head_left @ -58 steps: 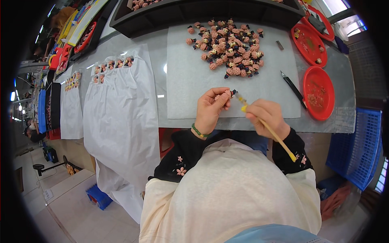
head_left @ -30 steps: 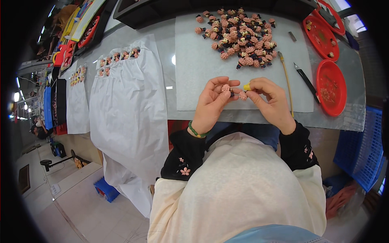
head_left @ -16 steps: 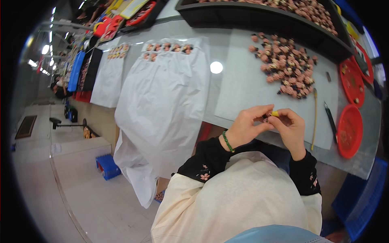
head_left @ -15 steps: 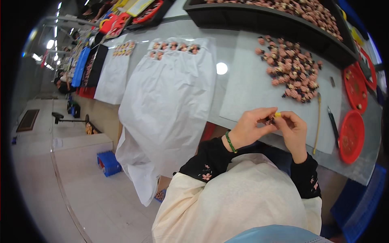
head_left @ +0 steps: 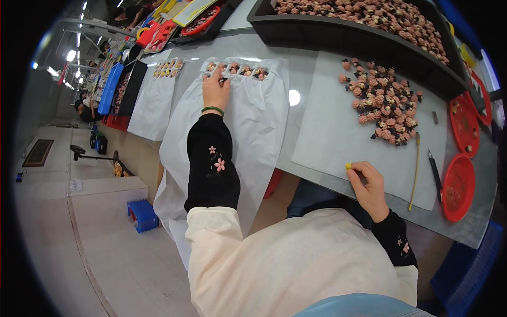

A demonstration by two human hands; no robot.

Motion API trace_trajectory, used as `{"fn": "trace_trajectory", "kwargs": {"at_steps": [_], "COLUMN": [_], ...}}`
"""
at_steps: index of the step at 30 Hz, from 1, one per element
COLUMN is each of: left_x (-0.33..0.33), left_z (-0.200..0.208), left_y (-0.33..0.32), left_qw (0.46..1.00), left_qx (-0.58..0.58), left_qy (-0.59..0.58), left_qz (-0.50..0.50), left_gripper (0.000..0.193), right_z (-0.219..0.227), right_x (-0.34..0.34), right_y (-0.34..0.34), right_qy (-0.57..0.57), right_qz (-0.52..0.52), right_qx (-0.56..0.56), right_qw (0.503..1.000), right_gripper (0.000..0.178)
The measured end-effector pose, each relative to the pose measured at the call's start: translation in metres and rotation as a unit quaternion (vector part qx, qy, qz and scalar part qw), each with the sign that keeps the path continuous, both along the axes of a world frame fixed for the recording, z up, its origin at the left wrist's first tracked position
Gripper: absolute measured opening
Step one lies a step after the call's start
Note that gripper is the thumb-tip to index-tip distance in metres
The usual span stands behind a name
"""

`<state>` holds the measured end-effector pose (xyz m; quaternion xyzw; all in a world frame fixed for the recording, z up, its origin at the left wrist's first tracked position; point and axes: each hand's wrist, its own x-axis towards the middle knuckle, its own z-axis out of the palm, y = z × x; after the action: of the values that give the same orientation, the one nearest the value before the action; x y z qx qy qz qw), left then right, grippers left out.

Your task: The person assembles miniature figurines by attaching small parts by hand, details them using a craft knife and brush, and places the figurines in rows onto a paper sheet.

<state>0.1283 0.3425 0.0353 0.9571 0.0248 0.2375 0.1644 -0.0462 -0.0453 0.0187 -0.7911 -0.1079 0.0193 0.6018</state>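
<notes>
My left hand reaches far out over the white plastic sheet. Its fingertips close on a small pink-and-dark figure, partly hidden by the hand, beside rows of similar figures near the sheet's far end. Low over the table's front edge, my right hand is curled in a pinch. A small yellow piece shows at its thumb and index fingertips. Beyond that hand lies a loose heap of pink, dark and cream figures on a white sheet.
A black tray full of pink figures stands at the back. To the right lie a thin yellowish stick, a dark pen-like tool and red dishes. A second sheet with figures lies further left.
My left hand has left my right hand and swung far left and forward to the rows of figures. The right hand has dropped slightly lower and left, with the yellow piece at its fingertips.
</notes>
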Motion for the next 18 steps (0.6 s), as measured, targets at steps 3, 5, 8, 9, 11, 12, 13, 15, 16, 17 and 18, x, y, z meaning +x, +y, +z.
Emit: {"fn": "trace_trajectory", "kwargs": {"at_steps": [3,5,8,9,11,12,13,15,16,17,18], "left_x": [0.016,0.022,0.016,0.015,0.015,0.014,0.013,0.007,0.001,-0.006,-0.017], "left_z": [-0.032,-0.039,-0.051,-0.048,-0.045,-0.040,-0.034,-0.025,-0.016,-0.001,0.022], "left_y": [0.019,0.019,0.007,0.005,0.003,0.001,-0.001,-0.016,-0.027,-0.044,-0.068], "left_qw": [0.998,0.985,0.977,0.980,0.979,0.975,0.969,0.973,0.962,0.962,0.980], "left_qx": [0.049,0.165,0.200,0.161,0.119,0.118,0.117,0.191,0.262,0.262,0.197], "left_qy": [0.031,-0.012,0.066,0.107,0.150,0.176,0.201,0.103,0.003,0.004,-0.019], "left_qz": [-0.028,-0.049,0.042,0.056,0.063,0.070,0.078,0.078,0.081,0.082,-0.028], "left_gripper": [0.041,0.041,0.046,0.049,0.052,0.055,0.057,0.055,0.052,0.052,0.046], "right_z": [-0.002,0.003,0.000,-0.001,-0.005,-0.006,-0.007,-0.006,-0.005,-0.006,-0.006], "right_x": [0.002,0.002,0.004,0.003,0.003,0.003,0.003,0.003,0.002,0.001,-0.001], "right_y": [-0.003,-0.005,-0.005,-0.006,-0.005,-0.006,-0.006,-0.006,-0.005,-0.003,-0.003], "right_qy": [-0.007,-0.023,0.004,0.007,-0.037,-0.036,-0.034,-0.033,-0.039,-0.043,-0.043], "right_qz": [-0.004,-0.003,0.002,-0.010,-0.008,-0.012,-0.007,0.000,0.002,0.005,0.008], "right_qx": [-0.009,-0.018,-0.004,-0.009,-0.001,-0.004,-0.002,0.000,0.005,0.010,0.010], "right_qw": [1.000,1.000,1.000,1.000,0.999,0.999,0.999,0.999,0.999,0.999,0.999], "right_gripper": [0.008,0.007,0.008,0.008,0.010,0.010,0.011,0.011,0.012,0.012,0.012]}}
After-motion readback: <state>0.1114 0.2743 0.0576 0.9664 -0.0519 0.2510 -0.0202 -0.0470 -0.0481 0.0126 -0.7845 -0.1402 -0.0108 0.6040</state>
